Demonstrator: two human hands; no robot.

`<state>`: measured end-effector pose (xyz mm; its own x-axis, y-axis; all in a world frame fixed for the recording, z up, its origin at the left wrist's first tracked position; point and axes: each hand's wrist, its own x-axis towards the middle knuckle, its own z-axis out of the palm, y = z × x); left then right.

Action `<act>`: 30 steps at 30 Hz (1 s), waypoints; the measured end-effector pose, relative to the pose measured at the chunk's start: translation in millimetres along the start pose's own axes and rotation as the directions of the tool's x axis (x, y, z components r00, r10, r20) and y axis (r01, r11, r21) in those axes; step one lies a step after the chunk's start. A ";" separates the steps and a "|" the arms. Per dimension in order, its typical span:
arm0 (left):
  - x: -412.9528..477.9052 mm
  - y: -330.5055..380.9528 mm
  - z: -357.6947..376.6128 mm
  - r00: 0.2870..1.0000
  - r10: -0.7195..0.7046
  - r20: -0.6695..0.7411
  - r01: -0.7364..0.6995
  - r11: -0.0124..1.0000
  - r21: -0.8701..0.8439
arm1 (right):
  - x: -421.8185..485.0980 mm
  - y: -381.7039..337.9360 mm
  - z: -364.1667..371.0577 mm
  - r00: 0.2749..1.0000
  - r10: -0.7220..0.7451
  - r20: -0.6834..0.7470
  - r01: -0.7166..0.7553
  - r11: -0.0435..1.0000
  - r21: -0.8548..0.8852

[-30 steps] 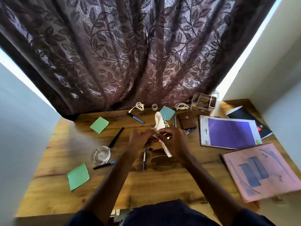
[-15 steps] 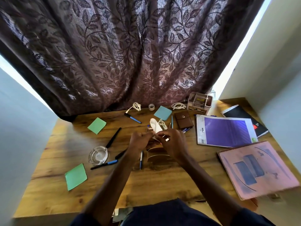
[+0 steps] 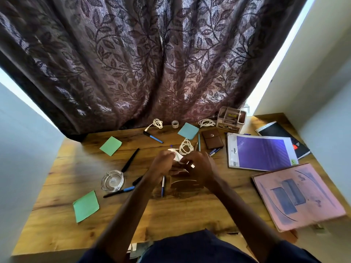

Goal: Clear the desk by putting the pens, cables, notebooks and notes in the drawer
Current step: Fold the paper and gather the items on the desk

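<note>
Finding: your left hand [image 3: 163, 164] and right hand [image 3: 201, 168] meet over the middle of the desk [image 3: 190, 211], forearms converging. Both sets of fingers are curled and pinch a small white paper [image 3: 176, 158] between them. The drawer is not plainly in view. I judge it lies toward your body, below the near edge, so the paper must travel back toward you. A coiled white cable [image 3: 186, 147] lies just beyond the hands, slightly nearer the right. A blue pen [image 3: 162, 186] lies beneath the left wrist, its long axis pointing away from you.
</note>
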<state>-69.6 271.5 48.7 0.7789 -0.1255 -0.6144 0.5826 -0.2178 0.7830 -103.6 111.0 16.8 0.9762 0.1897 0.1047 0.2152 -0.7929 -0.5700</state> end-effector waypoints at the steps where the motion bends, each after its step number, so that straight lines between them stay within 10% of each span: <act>1: 1.7 0.3 -0.7 1.000 0.015 0.010 -0.015 0.999 0.042 | 0.8 1.1 0.7 1.000 -0.003 0.002 0.003 1.000 -0.013; 6: 13.0 -1.0 -9.6 0.974 0.223 0.050 -0.227 0.926 0.302 | 7.7 5.4 -1.6 0.999 0.018 -0.038 -0.017 1.000 0.013; 9: 20.8 -2.9 -21.2 0.854 0.520 0.024 -0.413 0.649 0.638 | 14.0 15.1 -9.2 0.999 0.038 -0.010 -0.037 0.999 0.036; 14: 31.0 -4.7 -31.8 0.670 0.655 0.349 -0.678 0.348 0.648 | 23.6 33.0 -20.5 0.999 0.034 0.033 -0.040 0.980 0.194; 30: 69.6 -58.1 -19.2 0.849 0.447 0.284 -0.474 0.402 0.784 | 13.4 69.8 34.7 0.992 0.105 0.071 -0.110 0.992 0.068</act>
<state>-44.8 294.1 -37.7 0.8553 -0.4784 -0.1991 -0.3167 -0.7866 0.5300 -76.4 78.2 -49.9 0.9892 0.1460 -0.0138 0.1045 -0.7676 -0.6324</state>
